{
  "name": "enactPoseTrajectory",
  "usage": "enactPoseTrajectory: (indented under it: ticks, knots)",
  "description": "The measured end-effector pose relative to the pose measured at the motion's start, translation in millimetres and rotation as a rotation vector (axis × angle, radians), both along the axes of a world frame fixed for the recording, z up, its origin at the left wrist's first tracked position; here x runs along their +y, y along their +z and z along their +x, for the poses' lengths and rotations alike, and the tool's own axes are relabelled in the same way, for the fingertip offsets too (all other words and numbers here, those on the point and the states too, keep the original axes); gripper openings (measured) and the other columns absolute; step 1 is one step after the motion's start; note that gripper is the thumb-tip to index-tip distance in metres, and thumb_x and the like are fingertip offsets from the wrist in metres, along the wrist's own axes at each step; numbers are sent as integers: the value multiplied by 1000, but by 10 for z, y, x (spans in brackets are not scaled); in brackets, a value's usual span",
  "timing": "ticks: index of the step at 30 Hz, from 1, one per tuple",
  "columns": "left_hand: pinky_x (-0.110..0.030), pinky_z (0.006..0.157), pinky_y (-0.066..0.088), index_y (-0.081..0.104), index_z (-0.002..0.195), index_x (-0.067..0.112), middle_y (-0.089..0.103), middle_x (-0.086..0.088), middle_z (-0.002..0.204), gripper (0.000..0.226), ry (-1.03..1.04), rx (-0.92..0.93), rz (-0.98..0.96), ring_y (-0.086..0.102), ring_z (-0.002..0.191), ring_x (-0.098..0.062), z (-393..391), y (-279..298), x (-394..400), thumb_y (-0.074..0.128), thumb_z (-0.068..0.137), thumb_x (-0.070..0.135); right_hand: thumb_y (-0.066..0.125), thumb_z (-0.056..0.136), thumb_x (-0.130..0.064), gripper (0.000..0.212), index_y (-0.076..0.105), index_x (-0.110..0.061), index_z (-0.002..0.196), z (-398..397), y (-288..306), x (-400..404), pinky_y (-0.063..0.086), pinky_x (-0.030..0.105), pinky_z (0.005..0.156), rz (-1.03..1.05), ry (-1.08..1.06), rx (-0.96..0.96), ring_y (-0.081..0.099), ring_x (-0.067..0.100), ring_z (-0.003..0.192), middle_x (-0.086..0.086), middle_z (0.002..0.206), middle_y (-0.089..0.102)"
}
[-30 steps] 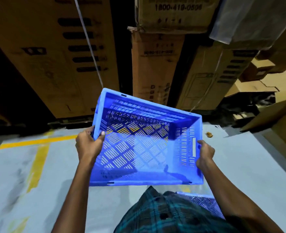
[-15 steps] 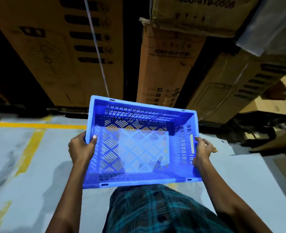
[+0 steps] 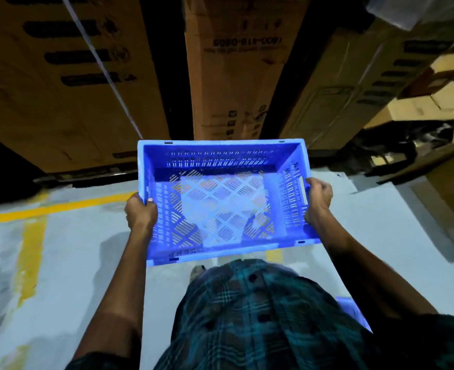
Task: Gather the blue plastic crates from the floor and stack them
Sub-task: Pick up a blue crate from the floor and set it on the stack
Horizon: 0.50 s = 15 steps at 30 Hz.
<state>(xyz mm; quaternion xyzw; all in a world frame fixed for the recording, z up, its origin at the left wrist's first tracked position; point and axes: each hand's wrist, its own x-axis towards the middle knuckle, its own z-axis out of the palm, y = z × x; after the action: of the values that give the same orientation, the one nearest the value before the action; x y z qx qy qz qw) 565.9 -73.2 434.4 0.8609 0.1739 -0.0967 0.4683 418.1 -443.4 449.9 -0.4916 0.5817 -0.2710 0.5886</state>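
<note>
Spanning both hands' grip, blue crate [image 3: 220, 198]

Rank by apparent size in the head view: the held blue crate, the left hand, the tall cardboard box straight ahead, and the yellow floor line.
1. blue crate and cardboard box: similar; the crate is nearer, so unsure.
2. yellow floor line.
3. left hand.

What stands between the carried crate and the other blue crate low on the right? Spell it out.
The person's own body. The left hand and right hand grip the blue crate by its short sides, held out in front. The second crate shows only as a corner behind the plaid shirt and right forearm. No other obstacle is visible.
</note>
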Motion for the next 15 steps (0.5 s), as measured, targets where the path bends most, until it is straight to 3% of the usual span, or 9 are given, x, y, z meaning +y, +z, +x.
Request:
enactPoseTrajectory:
  ticks: [4, 7, 9, 12, 14, 15]
  knots:
    - [-41, 74, 51, 63, 103, 0, 67, -21, 95, 25, -63, 124, 5, 65, 85, -35, 229, -275, -63, 55, 86, 16, 70, 77, -22, 18, 53, -24, 84, 112, -230, -44, 49, 24, 72, -13, 9, 66, 55, 15, 79, -7, 79, 56]
    - [-44, 81, 53, 63, 106, -2, 69, -20, 101, 32, -34, 239, 0, 68, 93, -33, 307, -564, -170, 56, 82, 17, 67, 76, -27, 25, 60, -18, 99, 195, -524, -116, 39, 6, 58, -8, 35, 169, 57, 9, 76, -8, 83, 60]
    - [-43, 85, 52, 61, 110, -5, 67, -20, 106, 30, -6, 307, 17, 66, 97, -30, 343, -809, -286, 60, 87, 15, 66, 79, -27, 30, 59, -17, 107, 316, -789, -213, 37, 4, 53, -23, 72, 233, 55, 4, 71, -10, 81, 59]
    - [-41, 80, 55, 63, 105, -2, 69, -19, 105, 30, 79, 361, -26, 68, 95, -30, 399, -1277, -511, 67, 84, 17, 67, 82, -27, 29, 55, -21, 107, 494, -1297, -417, 42, 11, 64, -49, 140, 363, 52, 2, 65, -7, 84, 61]
    - [-36, 73, 54, 62, 100, 2, 68, -15, 99, 23, 138, 398, -74, 68, 86, -26, 460, -1690, -682, 69, 83, 16, 68, 80, -30, 28, 53, -24, 103, 609, -1784, -582, 47, 28, 78, -62, 153, 425, 57, 16, 69, 5, 93, 68]
    - [-34, 70, 53, 61, 97, 4, 67, -13, 95, 21, 168, 409, -99, 66, 82, -24, 507, -1937, -748, 71, 82, 15, 68, 80, -29, 27, 51, -24, 101, 671, -2027, -657, 46, 30, 79, -68, 163, 448, 58, 21, 73, 8, 95, 67]
